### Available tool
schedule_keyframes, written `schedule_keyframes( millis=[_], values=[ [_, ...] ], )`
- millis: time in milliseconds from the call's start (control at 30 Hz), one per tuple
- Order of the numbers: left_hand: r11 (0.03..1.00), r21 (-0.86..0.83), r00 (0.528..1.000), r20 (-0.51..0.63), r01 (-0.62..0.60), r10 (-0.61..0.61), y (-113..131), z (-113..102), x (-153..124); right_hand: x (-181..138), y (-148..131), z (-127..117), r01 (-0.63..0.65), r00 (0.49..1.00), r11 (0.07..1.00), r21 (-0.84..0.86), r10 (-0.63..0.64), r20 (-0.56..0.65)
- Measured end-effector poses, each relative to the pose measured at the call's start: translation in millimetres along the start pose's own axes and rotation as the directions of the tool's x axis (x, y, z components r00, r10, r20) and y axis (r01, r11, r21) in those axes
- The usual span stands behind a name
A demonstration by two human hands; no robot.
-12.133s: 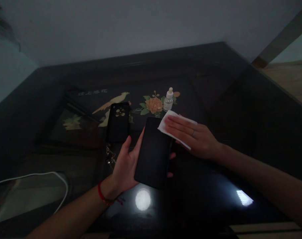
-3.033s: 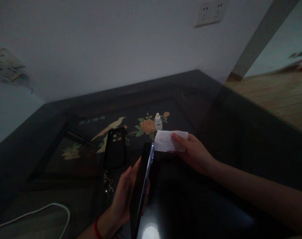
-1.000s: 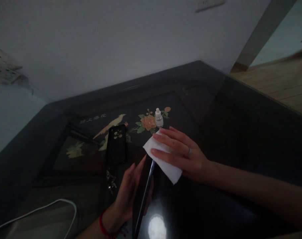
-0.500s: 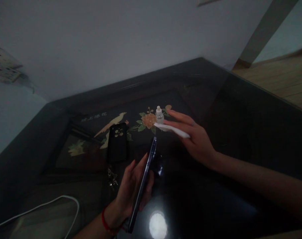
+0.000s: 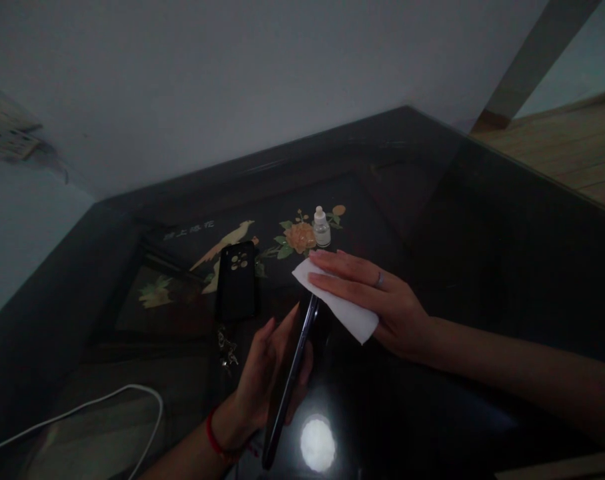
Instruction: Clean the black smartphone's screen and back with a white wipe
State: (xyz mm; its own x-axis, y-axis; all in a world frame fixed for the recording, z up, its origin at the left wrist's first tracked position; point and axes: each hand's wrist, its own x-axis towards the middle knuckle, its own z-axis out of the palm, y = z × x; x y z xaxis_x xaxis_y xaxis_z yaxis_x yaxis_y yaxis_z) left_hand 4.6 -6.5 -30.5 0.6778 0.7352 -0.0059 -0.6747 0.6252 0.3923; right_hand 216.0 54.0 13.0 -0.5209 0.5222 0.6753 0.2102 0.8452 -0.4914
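Note:
My left hand [image 5: 262, 373] grips a dark phone [image 5: 290, 383], tilted on its edge above the black glossy table [image 5: 482, 267]. A red string circles that wrist. My right hand [image 5: 377, 297], with a ring on one finger, lies with fingers stretched flat on a white tissue [image 5: 340, 307], pressing it against the phone's upper end. A black phone case [image 5: 236, 280] lies flat on the table just left of the phone. A small clear dropper bottle [image 5: 322, 229] stands beyond my right fingertips.
A white cable [image 5: 107, 403] curves across the near left of the table. A bunch of keys [image 5: 226, 350] lies below the case. The tabletop bears a bird and flower picture [image 5: 297, 237]. A wall runs behind; wooden floor [image 5: 572, 153] shows at the right.
My right hand came back down from near the bottle and laid the tissue flat over the phone's top end. The left hand keeps the phone tilted on edge.

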Motion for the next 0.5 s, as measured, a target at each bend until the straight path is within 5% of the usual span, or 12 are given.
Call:
schedule_keyframes(
  millis=[500],
  values=[
    [0.996, 0.085, 0.982, -0.187, 0.001, 0.015, 0.3, 3.1, -1.6, 3.9, 4.5, -6.7, 0.225, 0.968, 0.957, -0.182, -0.241, -0.074]
  ],
)
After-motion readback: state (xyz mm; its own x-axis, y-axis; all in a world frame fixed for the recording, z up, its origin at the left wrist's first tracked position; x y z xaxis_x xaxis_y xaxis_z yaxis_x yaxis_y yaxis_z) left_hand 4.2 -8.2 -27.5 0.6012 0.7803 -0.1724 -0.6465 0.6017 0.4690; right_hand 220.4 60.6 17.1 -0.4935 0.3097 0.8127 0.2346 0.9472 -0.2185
